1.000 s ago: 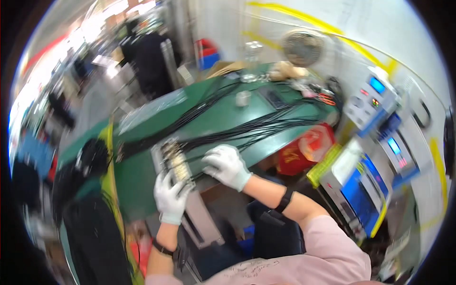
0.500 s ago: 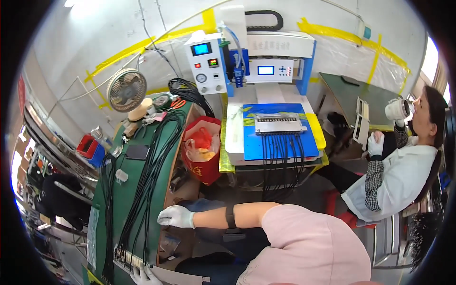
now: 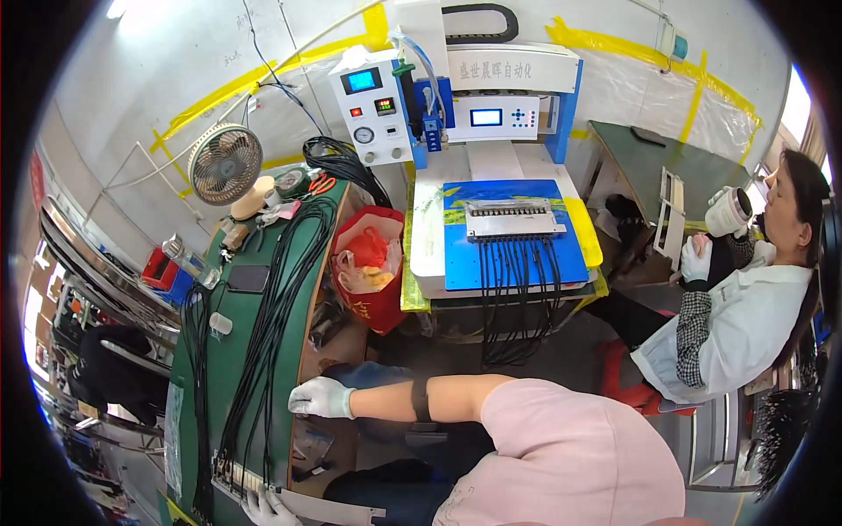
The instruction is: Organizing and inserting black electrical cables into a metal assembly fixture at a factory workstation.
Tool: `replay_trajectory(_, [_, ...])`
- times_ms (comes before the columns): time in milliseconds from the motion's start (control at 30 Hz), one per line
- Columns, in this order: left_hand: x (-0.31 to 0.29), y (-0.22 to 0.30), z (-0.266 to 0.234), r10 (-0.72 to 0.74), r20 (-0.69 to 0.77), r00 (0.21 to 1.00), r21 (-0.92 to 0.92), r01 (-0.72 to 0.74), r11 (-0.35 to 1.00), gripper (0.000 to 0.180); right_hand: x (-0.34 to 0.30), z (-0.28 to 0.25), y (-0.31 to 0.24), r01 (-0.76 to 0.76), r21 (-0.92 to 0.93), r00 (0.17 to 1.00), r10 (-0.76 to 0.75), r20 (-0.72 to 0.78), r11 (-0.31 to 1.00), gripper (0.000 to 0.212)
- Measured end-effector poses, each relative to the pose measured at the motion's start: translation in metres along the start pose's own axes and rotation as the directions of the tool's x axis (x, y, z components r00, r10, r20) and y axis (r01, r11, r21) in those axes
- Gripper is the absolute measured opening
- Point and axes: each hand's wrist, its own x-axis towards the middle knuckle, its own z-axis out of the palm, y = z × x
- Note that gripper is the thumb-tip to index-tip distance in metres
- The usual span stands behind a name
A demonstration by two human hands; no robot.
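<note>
And we see the co-worker's [image 3: 732, 320] white cup [image 3: 726, 213], right of the green desk [image 3: 232, 368], dip lower than half a second ago! Our hands hold their places: the left [image 3: 267, 508] has its fingers over the cable-end fixture [image 3: 244, 479] at the desk's near end, grip unclear to us; the right [image 3: 321, 398] sits by the desk's right edge, fingers close together, and whether they hold anything we cannot tell. Dark printed characters, sharper now, cross the beam [image 3: 557, 74] of the machine right of the desk. Black cables [image 3: 274, 324] run along the desk, a fan [image 3: 225, 164] at its far end; yellow tape [image 3: 215, 101] stripes the pale wall beyond.
</note>
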Motion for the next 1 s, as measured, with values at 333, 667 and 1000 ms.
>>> replay_trajectory(333, [-0.004, 0.002, -0.001, -0.029, -0.044, 0.999, 0.068, 0.032, 0.997, 0.022, 0.001, 0.007, 0.005, 0.016, -0.045, 1.000, -0.016, -0.006, 0.999, 0.022])
replay_trajectory(667, [0.004, 0.014, -0.007, -0.183, -0.002, 0.983, 0.063, 0.183, 0.981, 0.025, -0.004, -0.006, 0.010, 0.004, -0.067, 0.999, -0.007, -0.032, 0.998, 0.022])
replay_trajectory(1000, [-0.021, -0.055, 0.049, -0.012, 0.011, 1.000, -0.002, 0.012, 1.000, 0.023, -0.028, -0.046, 0.017, -0.106, 0.361, 0.994, 0.113, 0.001, 0.927, 0.020])
